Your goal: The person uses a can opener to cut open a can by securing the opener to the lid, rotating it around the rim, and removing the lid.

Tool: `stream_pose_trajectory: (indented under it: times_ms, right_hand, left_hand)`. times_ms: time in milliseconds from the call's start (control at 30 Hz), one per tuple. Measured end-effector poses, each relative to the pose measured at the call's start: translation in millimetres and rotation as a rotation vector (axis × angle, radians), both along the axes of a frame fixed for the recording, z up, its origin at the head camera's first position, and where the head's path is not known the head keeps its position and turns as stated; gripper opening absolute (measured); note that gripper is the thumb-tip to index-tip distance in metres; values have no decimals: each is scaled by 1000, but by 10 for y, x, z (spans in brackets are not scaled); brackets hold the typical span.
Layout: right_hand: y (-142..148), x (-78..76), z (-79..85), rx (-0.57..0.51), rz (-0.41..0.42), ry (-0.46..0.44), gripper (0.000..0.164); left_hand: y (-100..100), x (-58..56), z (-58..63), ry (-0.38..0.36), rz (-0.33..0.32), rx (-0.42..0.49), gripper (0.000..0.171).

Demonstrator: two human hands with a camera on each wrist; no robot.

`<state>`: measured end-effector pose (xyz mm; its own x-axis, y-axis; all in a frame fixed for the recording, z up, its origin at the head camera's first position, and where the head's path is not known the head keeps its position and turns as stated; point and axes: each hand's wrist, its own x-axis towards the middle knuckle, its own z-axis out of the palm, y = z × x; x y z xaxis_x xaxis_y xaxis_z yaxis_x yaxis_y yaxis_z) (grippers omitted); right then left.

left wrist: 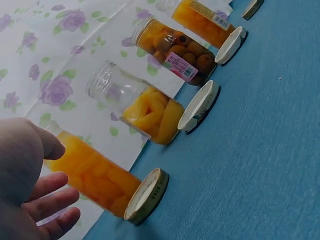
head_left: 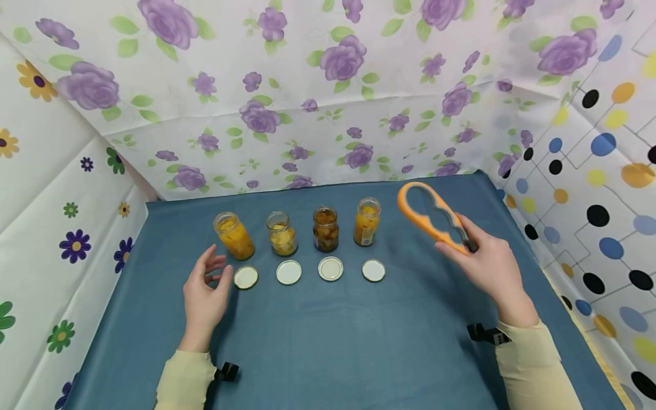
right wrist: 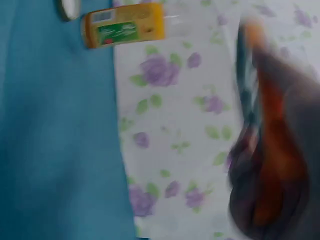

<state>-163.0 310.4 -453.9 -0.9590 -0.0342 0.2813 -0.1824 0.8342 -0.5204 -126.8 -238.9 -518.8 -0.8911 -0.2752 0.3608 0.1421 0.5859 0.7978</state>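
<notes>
My right hand (head_left: 489,259) grips one end of an orange and grey jar opener (head_left: 417,219), held up over the right side of the table; it is blurred in the right wrist view. My left hand (head_left: 206,293), its fingers loosely bent and holding nothing, is beside the leftmost jar of orange fruit (head_left: 236,238) and its lid (head_left: 246,277). To the right stand a jar of yellow fruit pieces (left wrist: 152,112), a jar of brown fruit (head_left: 326,230) and another orange-filled jar (head_left: 367,223). All of these jars are uncapped.
In front of the other jars lie lids, white side up: one lid (head_left: 288,272), a second lid (head_left: 330,269) and a third lid (head_left: 373,270). A blue cloth (head_left: 328,341) covers the table. Flowered sheeting (head_left: 307,114) hangs behind, with patterned sheets on both sides.
</notes>
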Motion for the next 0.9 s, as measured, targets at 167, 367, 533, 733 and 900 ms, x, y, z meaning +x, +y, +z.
stream_pose_trajectory:
  times_ms: [167, 367, 533, 733, 900]
  right_hand:
    - [146, -329, -286, 62, -180, -283, 100]
    - [166, -533, -519, 101, -235, -432, 100]
    - [99, -578, -620, 112, -230, -483, 101]
    - [77, -519, -663, 154, -208, -546, 109]
    - [41, -452, -655, 210, -226, -556, 94]
  left_hand:
    - [6, -26, -1, -31, 17, 44, 56]
    - [78, -83, 13, -28, 1, 77, 55]
    - [90, -85, -13, -37, -2, 76, 55]
    - [97, -54, -34, -57, 7, 74, 54]
    - [113, -37, 20, -33, 8, 86, 54]
